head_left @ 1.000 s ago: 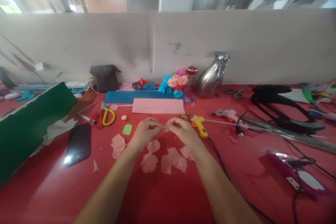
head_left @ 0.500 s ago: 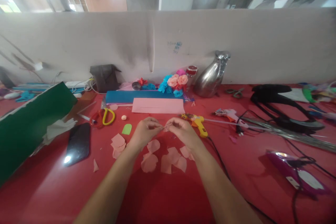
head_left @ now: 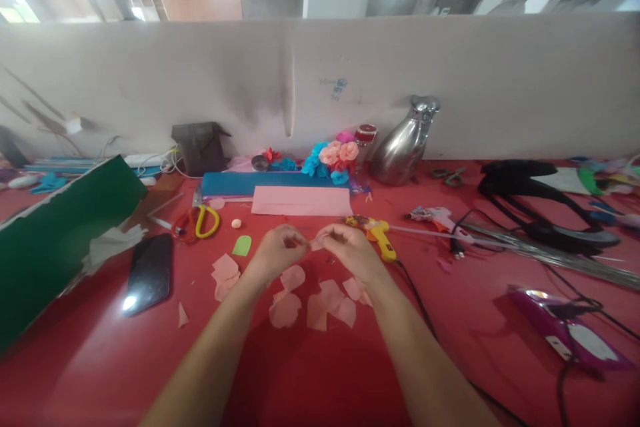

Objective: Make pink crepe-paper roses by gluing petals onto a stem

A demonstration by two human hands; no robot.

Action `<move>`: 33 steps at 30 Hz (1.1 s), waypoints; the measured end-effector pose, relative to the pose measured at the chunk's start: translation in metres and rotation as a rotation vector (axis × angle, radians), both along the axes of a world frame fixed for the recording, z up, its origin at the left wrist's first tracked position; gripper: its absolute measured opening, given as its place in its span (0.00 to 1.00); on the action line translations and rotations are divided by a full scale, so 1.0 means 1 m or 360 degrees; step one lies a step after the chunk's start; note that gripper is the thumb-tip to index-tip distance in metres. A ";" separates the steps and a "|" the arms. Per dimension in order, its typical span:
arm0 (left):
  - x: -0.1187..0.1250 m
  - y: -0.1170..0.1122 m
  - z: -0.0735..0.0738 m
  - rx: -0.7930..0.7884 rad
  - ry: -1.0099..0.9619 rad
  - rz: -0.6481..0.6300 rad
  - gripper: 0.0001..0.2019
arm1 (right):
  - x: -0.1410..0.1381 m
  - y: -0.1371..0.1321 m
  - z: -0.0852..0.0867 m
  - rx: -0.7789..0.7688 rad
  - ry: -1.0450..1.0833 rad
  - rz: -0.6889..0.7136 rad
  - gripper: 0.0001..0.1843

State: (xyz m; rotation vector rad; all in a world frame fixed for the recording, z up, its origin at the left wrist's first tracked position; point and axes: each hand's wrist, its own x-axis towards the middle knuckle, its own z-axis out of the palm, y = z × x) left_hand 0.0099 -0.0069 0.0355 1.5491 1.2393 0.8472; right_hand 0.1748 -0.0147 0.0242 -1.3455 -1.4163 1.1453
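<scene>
Between my two hands is a small pink paper petal [head_left: 317, 244], pinched at its edges by the fingertips. My left hand [head_left: 278, 252] grips its left side, and my right hand [head_left: 347, 247] closes on the right side. Several loose pink petals [head_left: 285, 311] lie on the red table below my hands, some overlapping. More petals [head_left: 226, 273] rest left of my left wrist. A light green arched template [head_left: 242, 245] lies beside my left hand. Just beyond my right hand is a yellow glue gun [head_left: 381, 237].
Behind my hands lie a folded pink sheet [head_left: 301, 201], paper flowers [head_left: 336, 155] and a steel jug [head_left: 403, 147]. Scissors [head_left: 206, 221], a phone [head_left: 149, 273] and a green board [head_left: 70, 247] are left. A purple iron [head_left: 565, 330] with a cord stands right.
The fingertips have shifted slightly on the petal, and more of its flat face now shows between my hands. The things on the table have stayed put.
</scene>
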 end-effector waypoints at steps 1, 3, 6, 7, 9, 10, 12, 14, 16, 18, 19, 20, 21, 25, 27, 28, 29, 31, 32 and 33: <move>0.000 0.000 0.000 -0.0011 0.0004 -0.0010 0.03 | 0.000 0.000 0.000 -0.0003 -0.0015 -0.0013 0.05; 0.000 0.000 0.001 -0.0038 0.0022 -0.0022 0.05 | 0.001 0.000 0.000 0.0007 -0.0014 -0.0009 0.05; 0.000 0.000 0.001 -0.0057 0.0006 -0.0022 0.09 | 0.001 0.000 0.000 0.0025 0.0029 0.0026 0.05; 0.000 0.000 0.000 -0.0055 -0.0019 -0.0027 0.09 | 0.001 0.000 -0.001 0.0025 0.0035 0.0029 0.05; 0.000 0.001 0.000 -0.0036 -0.0065 -0.0051 0.10 | 0.001 0.001 -0.001 0.0020 0.0031 0.0026 0.05; 0.000 0.001 0.000 -0.0027 -0.0072 -0.0062 0.10 | 0.001 0.001 -0.001 0.0016 0.0029 0.0027 0.05; 0.000 0.001 -0.001 -0.0011 -0.0066 -0.0073 0.10 | 0.001 0.000 0.000 0.0017 0.0028 0.0032 0.05; 0.000 0.001 -0.001 -0.0007 -0.0054 -0.0068 0.09 | 0.001 0.000 0.000 0.0021 0.0028 0.0040 0.05; 0.000 0.001 -0.001 -0.0012 -0.0052 -0.0056 0.08 | 0.002 0.000 0.000 0.0024 0.0021 0.0043 0.05; 0.000 0.001 -0.002 -0.0015 -0.0060 -0.0048 0.08 | 0.002 0.000 -0.001 0.0026 0.0014 0.0051 0.05; 0.000 0.002 -0.002 -0.0014 -0.0069 -0.0047 0.08 | 0.002 0.000 -0.001 0.0030 0.0010 0.0054 0.05; 0.000 0.002 -0.002 -0.0014 -0.0078 -0.0047 0.08 | 0.002 0.000 -0.001 0.0033 0.0008 0.0056 0.05; 0.000 0.002 -0.003 -0.0013 -0.0087 -0.0050 0.08 | 0.002 0.000 -0.002 0.0032 0.0008 0.0052 0.05; -0.001 0.003 -0.004 -0.0015 -0.0110 -0.0043 0.08 | 0.001 0.000 -0.001 0.0002 0.0020 0.0030 0.05; -0.001 0.003 -0.005 -0.0009 -0.0110 -0.0030 0.07 | 0.001 0.000 0.000 -0.0013 0.0013 0.0025 0.06; -0.001 0.003 -0.005 -0.0003 -0.0107 -0.0024 0.07 | 0.000 0.000 0.001 -0.0018 0.0007 0.0023 0.06; -0.001 0.003 -0.005 0.0006 -0.0102 -0.0022 0.07 | 0.000 0.001 0.001 -0.0020 0.0005 0.0020 0.07; -0.001 0.003 -0.005 0.0021 -0.0093 -0.0011 0.07 | 0.001 0.001 0.001 -0.0019 0.0007 0.0022 0.08; -0.001 0.002 -0.004 0.0024 -0.0086 -0.0005 0.07 | 0.001 0.001 0.001 -0.0015 0.0008 0.0028 0.09; -0.001 0.002 -0.004 0.0025 -0.0079 0.0001 0.07 | 0.001 0.001 0.000 -0.0014 0.0007 0.0034 0.09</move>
